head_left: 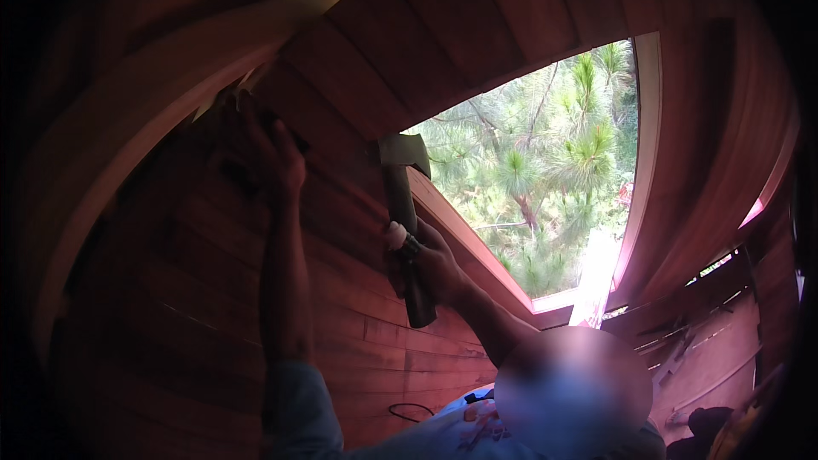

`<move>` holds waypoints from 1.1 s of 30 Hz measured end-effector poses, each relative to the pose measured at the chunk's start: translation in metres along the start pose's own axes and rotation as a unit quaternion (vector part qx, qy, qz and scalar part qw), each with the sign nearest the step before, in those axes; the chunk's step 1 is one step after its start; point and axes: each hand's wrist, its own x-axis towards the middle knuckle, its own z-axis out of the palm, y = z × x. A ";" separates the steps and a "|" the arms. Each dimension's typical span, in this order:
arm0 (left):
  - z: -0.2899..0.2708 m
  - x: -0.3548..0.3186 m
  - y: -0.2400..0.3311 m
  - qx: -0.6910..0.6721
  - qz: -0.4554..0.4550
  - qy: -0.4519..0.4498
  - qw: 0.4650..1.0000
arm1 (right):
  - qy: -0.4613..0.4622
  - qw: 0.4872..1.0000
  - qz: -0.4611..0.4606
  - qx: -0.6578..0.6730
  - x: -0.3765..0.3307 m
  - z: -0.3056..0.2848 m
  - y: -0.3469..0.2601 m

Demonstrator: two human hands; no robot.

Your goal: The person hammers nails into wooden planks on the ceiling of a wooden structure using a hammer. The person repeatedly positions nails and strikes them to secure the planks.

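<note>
1. My left hand [277,158] is raised, flat against the wood plank wall [213,290]. The fingers point up toward the curved beam [128,119] just above them. It's dark there, so I can't tell if the hand pinches anything.
2. My right hand [426,260] is clamped round the dark handle of a hatchet [405,196], gripping it in the lower half.
3. The hatchet is upright, with its pale head above my right hand, close to the wall planks. I can't tell if it touches them.
4. The hands are well apart, the left one higher and further left.
5. A window opening [648,162] is right of my right hand, with pine trees [554,162] outside.
6. A black cable loop [413,411] lies low on the wall, below my right forearm.
</note>
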 end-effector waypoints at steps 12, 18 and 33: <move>0.007 0.008 -0.003 -0.030 -0.006 0.013 0.999 | -0.026 0.999 0.020 0.034 0.007 0.000 -0.005; 0.006 0.005 -0.006 -0.035 -0.037 -0.006 0.999 | -0.018 0.998 0.037 0.055 0.011 0.009 -0.006; 0.001 0.004 -0.003 -0.002 -0.012 0.000 1.000 | 0.055 0.996 -0.004 0.075 0.006 0.013 -0.007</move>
